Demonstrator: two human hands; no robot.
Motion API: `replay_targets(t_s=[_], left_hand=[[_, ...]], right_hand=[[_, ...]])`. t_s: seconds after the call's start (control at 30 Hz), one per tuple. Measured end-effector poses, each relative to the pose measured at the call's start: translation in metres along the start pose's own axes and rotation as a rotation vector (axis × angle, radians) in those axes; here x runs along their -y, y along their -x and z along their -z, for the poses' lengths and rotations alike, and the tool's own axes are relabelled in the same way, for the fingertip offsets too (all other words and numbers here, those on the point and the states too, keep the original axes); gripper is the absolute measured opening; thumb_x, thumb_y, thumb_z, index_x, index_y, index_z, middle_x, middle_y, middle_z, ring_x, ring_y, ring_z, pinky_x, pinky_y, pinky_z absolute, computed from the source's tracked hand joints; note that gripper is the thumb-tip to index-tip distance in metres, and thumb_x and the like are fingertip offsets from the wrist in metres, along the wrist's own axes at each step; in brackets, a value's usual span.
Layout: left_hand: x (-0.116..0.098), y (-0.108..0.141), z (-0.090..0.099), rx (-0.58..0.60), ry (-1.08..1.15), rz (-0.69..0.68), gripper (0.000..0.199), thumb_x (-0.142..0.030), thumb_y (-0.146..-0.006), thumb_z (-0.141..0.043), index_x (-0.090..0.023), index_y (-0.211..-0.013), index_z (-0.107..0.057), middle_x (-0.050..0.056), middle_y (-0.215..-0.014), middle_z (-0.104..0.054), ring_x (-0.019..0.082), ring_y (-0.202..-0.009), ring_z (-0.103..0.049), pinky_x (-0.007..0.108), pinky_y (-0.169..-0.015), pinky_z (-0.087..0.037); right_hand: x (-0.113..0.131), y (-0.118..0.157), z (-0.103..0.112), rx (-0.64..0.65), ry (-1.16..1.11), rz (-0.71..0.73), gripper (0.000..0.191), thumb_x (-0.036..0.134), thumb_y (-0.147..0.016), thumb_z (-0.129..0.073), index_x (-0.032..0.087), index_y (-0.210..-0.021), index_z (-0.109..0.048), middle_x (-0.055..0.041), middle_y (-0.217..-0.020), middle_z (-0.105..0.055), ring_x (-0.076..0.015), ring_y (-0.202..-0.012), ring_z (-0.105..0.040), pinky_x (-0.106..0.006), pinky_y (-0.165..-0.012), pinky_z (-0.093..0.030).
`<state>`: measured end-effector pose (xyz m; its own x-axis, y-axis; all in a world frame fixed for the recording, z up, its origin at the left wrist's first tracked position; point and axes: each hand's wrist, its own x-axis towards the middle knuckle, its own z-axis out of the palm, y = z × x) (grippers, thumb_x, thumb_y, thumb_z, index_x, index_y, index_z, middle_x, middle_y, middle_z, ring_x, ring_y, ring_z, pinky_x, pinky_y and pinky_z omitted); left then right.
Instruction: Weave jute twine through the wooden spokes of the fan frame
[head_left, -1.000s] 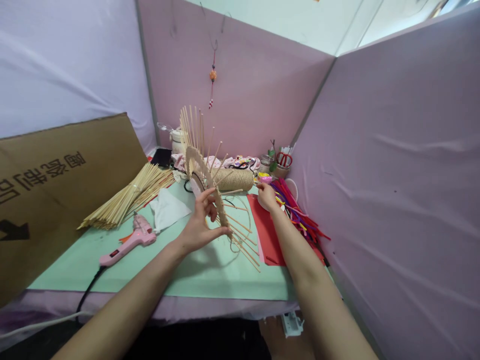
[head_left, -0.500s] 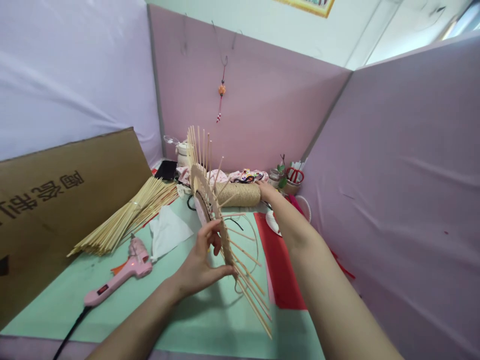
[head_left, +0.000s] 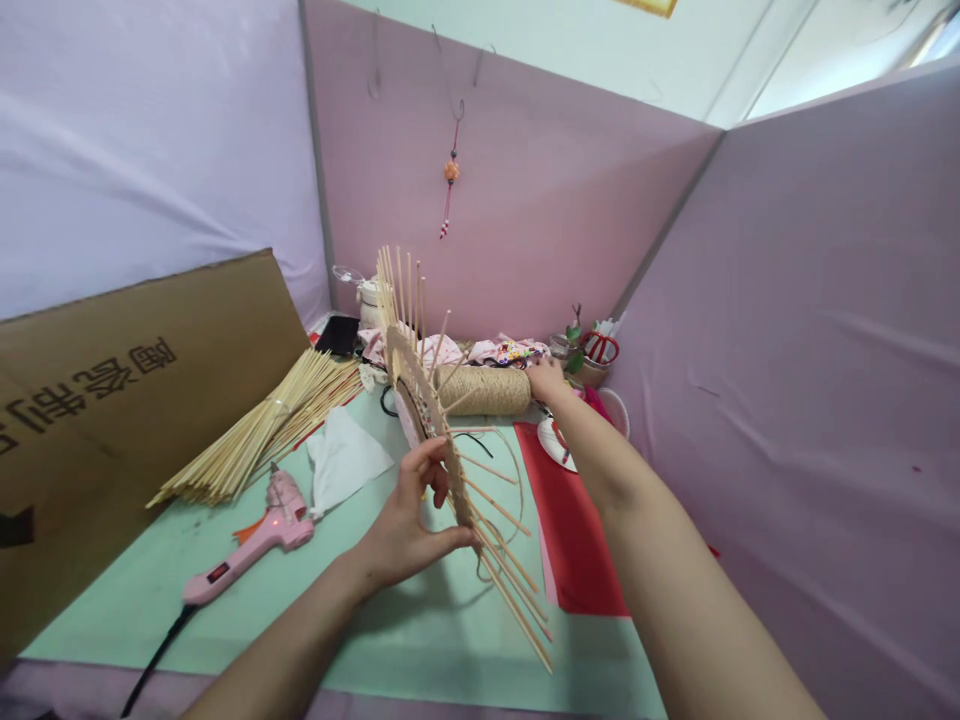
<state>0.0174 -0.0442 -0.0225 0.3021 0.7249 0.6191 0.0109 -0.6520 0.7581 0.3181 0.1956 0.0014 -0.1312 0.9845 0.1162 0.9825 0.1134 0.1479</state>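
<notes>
My left hand [head_left: 409,520] grips the lower rim of a cardboard ring [head_left: 459,485], thumb on one side and fingers on the other. The ring stands tilted nearly edge-on, with thin wooden sticks [head_left: 499,505] fanning out from its edge and twine woven at its rim. A loose strand of twine [head_left: 519,470] curves off beside the sticks. At the back, my right hand [head_left: 547,380] is at the right end of a thick roll of twine [head_left: 487,390]. Its fingers are bent and partly hidden, so what they touch or hold is unclear.
A pink glue gun [head_left: 255,545] with a lit switch lies at left, near a white tissue [head_left: 346,460] and a bundle of sticks [head_left: 240,430]. Cardboard [head_left: 135,400] leans at far left. Red sheet [head_left: 574,530] lies at right. Red-handled scissors [head_left: 600,347] stand in a pot at the back.
My right hand has moved slightly right at the end of the twine roll, its fingers now more bent. The view has shifted a little; my left hand keeps its hold on the ring.
</notes>
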Motion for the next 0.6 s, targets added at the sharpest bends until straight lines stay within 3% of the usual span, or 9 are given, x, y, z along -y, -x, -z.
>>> replay_targets(t_s=[0.13, 0.23, 0.33, 0.4, 0.47, 0.6], left_hand=[[-0.004, -0.005, 0.001, -0.010, 0.016, -0.007, 0.095, -0.031, -0.069, -0.084, -0.041, -0.141, -0.022, 0.002, -0.107, -0.045, 0.009, -0.071, -0.045, 0.027, -0.065, -0.045], [-0.008, -0.009, 0.002, -0.030, 0.028, 0.001, 0.097, -0.031, -0.068, -0.084, -0.041, -0.140, -0.022, 0.002, -0.110, -0.044, 0.008, -0.071, -0.045, 0.026, -0.065, -0.044], [-0.010, -0.015, 0.002, -0.032, 0.038, 0.012, 0.098, -0.031, -0.067, -0.085, -0.041, -0.140, -0.021, 0.001, -0.107, -0.043, 0.008, -0.071, -0.046, 0.025, -0.065, -0.043], [-0.012, -0.020, 0.003, -0.027, 0.040, 0.014, 0.098, -0.030, -0.067, -0.085, -0.040, -0.140, -0.021, 0.000, -0.107, -0.043, 0.007, -0.071, -0.045, 0.025, -0.066, -0.043], [-0.014, -0.025, 0.004, -0.024, 0.029, 0.020, 0.098, -0.030, -0.067, -0.085, -0.038, -0.140, -0.021, 0.000, -0.106, -0.043, 0.007, -0.070, -0.044, 0.026, -0.067, -0.043], [-0.023, -0.039, 0.005, -0.011, 0.032, 0.040, 0.099, -0.031, -0.065, -0.085, -0.035, -0.140, -0.020, 0.000, -0.104, -0.045, 0.007, -0.068, -0.045, 0.026, -0.065, -0.044]], right_hand=[[-0.003, 0.023, 0.008, -0.005, -0.087, -0.024, 0.043, 0.010, -0.072, -0.065, 0.021, -0.113, -0.068, -0.0160, -0.121, -0.065, -0.0303, -0.112, -0.055, -0.045, -0.098, -0.037], [-0.012, 0.057, 0.022, -0.124, -0.134, -0.049, 0.051, 0.008, -0.078, -0.055, 0.020, -0.127, -0.059, -0.0142, -0.139, -0.054, -0.0285, -0.123, -0.050, -0.042, -0.102, -0.036], [-0.012, 0.103, 0.032, -0.287, -0.266, -0.067, 0.045, 0.011, -0.084, -0.046, 0.014, -0.127, -0.058, -0.0164, -0.134, -0.057, -0.0268, -0.122, -0.052, -0.040, -0.102, -0.039], [0.000, 0.137, 0.034, -0.394, -0.535, -0.035, 0.037, 0.016, -0.084, -0.048, 0.013, -0.118, -0.062, -0.0157, -0.121, -0.064, -0.0258, -0.112, -0.058, -0.040, -0.099, -0.043], [0.022, 0.168, 0.036, -0.421, -0.870, 0.035, 0.030, 0.022, -0.084, -0.052, 0.016, -0.111, -0.065, -0.0119, -0.113, -0.068, -0.0233, -0.103, -0.062, -0.040, -0.096, -0.046], [0.083, 0.215, 0.047, -0.236, -1.462, 0.161, 0.025, 0.037, -0.085, -0.060, 0.023, -0.104, -0.067, -0.0057, -0.108, -0.070, -0.0201, -0.103, -0.063, -0.038, -0.096, -0.048]])
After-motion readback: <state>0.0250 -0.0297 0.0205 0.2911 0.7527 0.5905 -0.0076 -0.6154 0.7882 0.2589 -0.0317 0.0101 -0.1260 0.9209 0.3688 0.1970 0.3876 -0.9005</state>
